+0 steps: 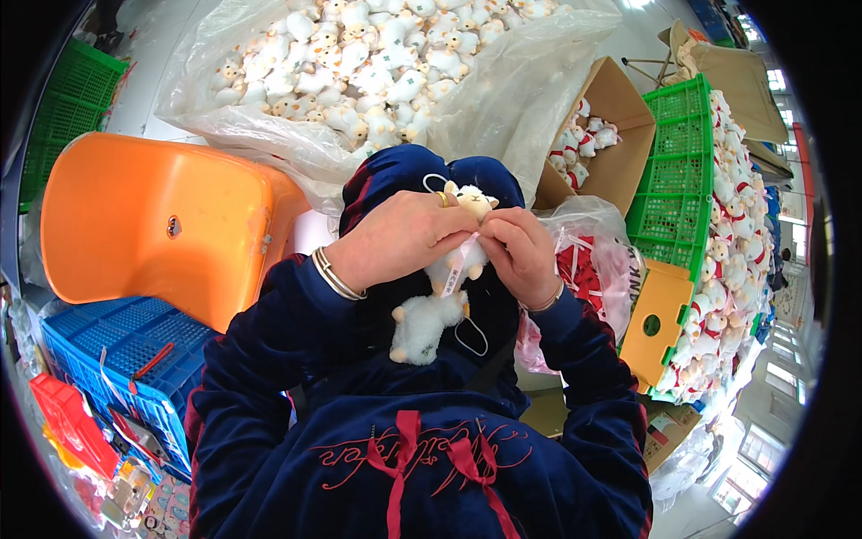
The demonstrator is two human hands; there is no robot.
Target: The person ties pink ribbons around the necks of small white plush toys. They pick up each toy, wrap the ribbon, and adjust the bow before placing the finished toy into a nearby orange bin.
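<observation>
Trailing pink ribbon (459, 264), fluffy white plush (475, 260)

The head view looks steeply down from the left camera of a pair on the person's head, facing past the blue top (287, 485) toward the lap. The left hand (391, 235) and right hand (524, 259) are near it, around the middle; the big plastic bag (503, 103) lies farther off. Its wide fisheye lens bends straight edges toward a black rim.

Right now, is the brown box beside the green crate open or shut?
The brown box is open: nothing covers its top, and white plush toys show inside.
</observation>
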